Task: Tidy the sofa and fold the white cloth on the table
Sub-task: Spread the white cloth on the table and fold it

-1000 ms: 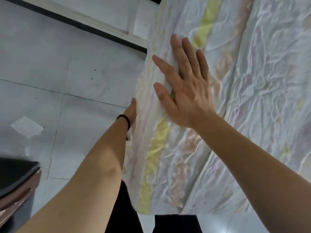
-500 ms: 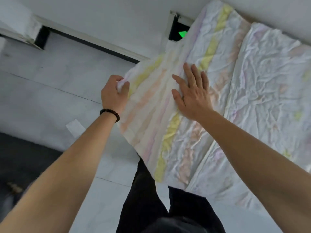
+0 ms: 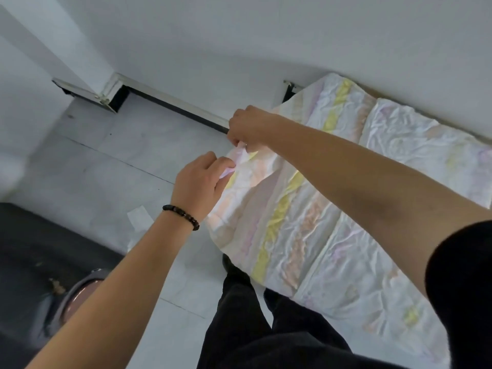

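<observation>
Left hand (image 3: 198, 183) pinches the lifted edge of the crumpled white cloth with pastel yellow and pink stripes (image 3: 306, 222). Right hand (image 3: 249, 126), at its 1 o'clock, pinches that edge too. The cloth spreads toward 4 o'clock.

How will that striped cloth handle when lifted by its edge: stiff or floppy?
Likely floppy: the cloth is heavily creased and its lifted edge curls between the left hand and right hand. Probably light, since two pinches hold the edge up. Unheld parts would likely sag.
</observation>
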`<state>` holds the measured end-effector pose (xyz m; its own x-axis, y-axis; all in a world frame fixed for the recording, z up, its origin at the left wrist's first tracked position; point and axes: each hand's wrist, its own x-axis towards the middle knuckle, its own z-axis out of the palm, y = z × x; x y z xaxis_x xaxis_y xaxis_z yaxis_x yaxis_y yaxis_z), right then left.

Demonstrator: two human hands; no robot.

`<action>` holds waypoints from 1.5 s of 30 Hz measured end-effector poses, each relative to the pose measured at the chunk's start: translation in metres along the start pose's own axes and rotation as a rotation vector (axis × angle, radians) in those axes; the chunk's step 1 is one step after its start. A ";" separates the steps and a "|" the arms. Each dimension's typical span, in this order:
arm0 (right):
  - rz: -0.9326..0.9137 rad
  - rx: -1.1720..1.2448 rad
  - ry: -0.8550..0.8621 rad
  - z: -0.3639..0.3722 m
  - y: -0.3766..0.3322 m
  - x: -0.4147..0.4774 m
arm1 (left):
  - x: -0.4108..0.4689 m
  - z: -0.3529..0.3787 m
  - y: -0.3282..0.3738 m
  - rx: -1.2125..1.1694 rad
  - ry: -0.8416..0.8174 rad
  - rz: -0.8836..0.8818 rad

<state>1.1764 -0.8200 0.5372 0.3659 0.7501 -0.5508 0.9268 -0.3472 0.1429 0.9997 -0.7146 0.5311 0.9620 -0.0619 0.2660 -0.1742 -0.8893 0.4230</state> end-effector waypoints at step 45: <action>1.283 1.916 0.447 0.174 -0.071 -0.160 | 0.057 0.107 0.079 -0.059 -0.551 -0.007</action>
<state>1.0379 -1.0134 0.4722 0.7107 -0.2548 -0.6557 -0.7028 -0.2978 -0.6461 1.0633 -0.8374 0.4869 0.9280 -0.2985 -0.2231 -0.1638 -0.8644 0.4754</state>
